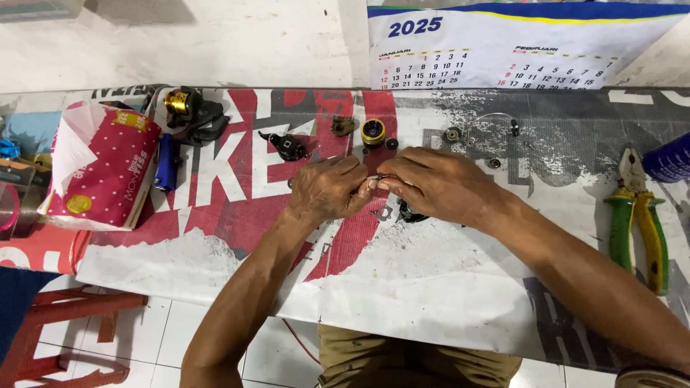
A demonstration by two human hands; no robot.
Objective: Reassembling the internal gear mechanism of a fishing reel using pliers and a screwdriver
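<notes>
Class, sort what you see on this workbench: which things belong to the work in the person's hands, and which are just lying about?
In use:
left hand
right hand
small metal part pinched between them
gold ring part
black reel piece
small bearing

Lying about:
pliers
tissue pack
wall calendar
red stool

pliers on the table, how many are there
1. The pliers with green and yellow handles lie at the table's right edge, beside a blue cylinder, apart from both hands, which pinch a small metal part. Others may lie out of frame.
</notes>
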